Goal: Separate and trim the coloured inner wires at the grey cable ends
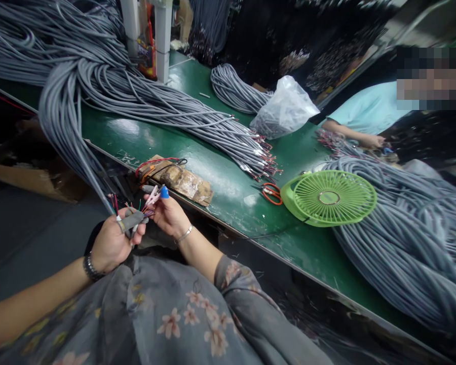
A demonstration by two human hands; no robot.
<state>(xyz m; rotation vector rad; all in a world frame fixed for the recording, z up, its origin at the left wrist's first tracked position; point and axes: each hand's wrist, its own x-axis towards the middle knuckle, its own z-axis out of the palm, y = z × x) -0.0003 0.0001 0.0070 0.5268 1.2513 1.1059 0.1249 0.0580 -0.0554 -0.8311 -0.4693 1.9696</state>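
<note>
At the table's near edge, my left hand is closed around the end of a grey cable. Thin coloured wires fan out above its fingers, and grey wrapping covers at least one finger. My right hand is close beside it, fingertips pinched on a small pale pink-and-white piece whose kind I cannot make out. A blue cover sits on one of its fingertips. More coloured wire ends lie between the two hands, partly hidden by the fingers.
A worn wooden block lies just beyond my hands. Orange-handled scissors rest beside a green fan. Large grey cable bundles cross the green table. Behind them stands a clear plastic bag; a co-worker's hand handles wires at right.
</note>
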